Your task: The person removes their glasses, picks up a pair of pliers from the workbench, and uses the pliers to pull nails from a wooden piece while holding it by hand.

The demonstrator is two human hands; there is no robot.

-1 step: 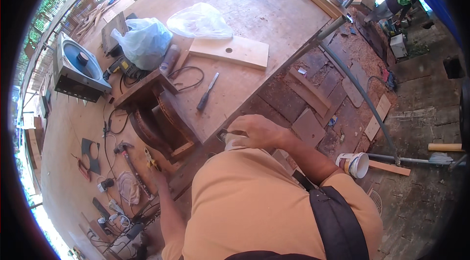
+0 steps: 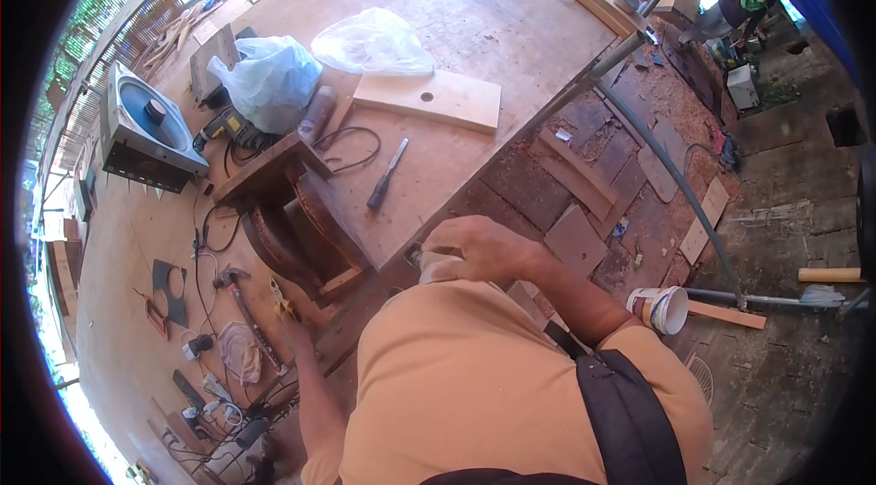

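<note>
A dark brown wooden frame with curved sides [image 2: 306,225] stands on the worktable in front of me. My right hand [image 2: 479,246] is at the table's near edge, right of the frame, with its fingers curled over a pale, whitish thing [image 2: 440,266] that I cannot make out. My left hand [image 2: 294,335] is low beside the frame's near left corner, just below the yellow-handled pliers [image 2: 284,302]. Its fingers hardly show, so whether it touches the pliers is unclear. A claw hammer [image 2: 246,316] lies left of the pliers, next to a crumpled cloth [image 2: 240,353].
On the worktable [image 2: 511,20] are a chisel [image 2: 388,175], a board with a hole [image 2: 429,97], plastic bags [image 2: 269,74], a power drill [image 2: 233,127], a boxed speaker [image 2: 151,125] and tangled cords. A white bucket [image 2: 671,310] and wood offcuts lie right. Another person [image 2: 730,10] works far right.
</note>
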